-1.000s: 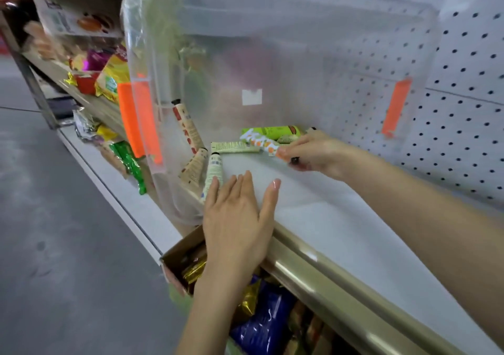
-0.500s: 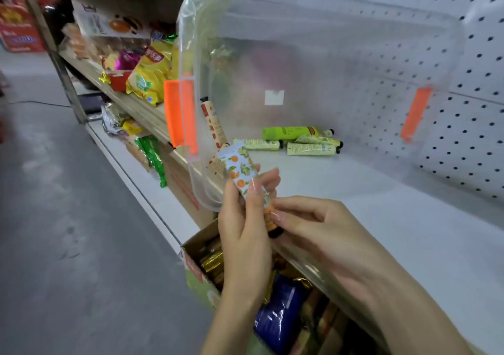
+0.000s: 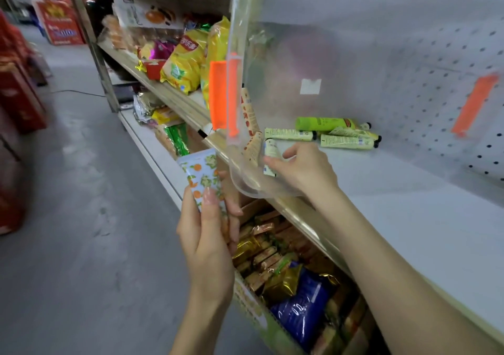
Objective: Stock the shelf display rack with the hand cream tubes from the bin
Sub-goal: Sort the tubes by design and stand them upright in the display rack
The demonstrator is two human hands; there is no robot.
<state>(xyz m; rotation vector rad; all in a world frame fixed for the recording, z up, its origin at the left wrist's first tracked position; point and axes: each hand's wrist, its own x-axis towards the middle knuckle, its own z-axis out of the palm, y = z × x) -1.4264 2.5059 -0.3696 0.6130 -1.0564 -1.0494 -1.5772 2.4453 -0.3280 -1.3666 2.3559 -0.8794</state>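
A clear plastic bin [image 3: 354, 54] with orange latches lies on its side on the white shelf [image 3: 409, 204]. Inside it lie a bright green tube [image 3: 324, 123] and pale green tubes [image 3: 347, 142], with beige red-printed tubes [image 3: 246, 112] leaning at its left wall. My left hand [image 3: 210, 243] grips a hand cream tube printed with oranges and flowers [image 3: 200, 174], upright, in front of the shelf edge. My right hand [image 3: 308, 172] reaches into the bin's mouth, its thumb and fingers curled round a small pale tube [image 3: 270, 148].
An open cardboard box of wrapped snacks [image 3: 286, 273] sits on the lower shelf under my arms. Yellow chip bags [image 3: 185, 60] fill the shelf left of the bin. Pegboard backs the shelf. Red cartons [image 3: 16, 95] stand across the grey aisle floor.
My right hand let go of the orange-printed tube and went back into the bin, closing on a pale tube. My left hand now holds the printed tube alone, lower and further left.
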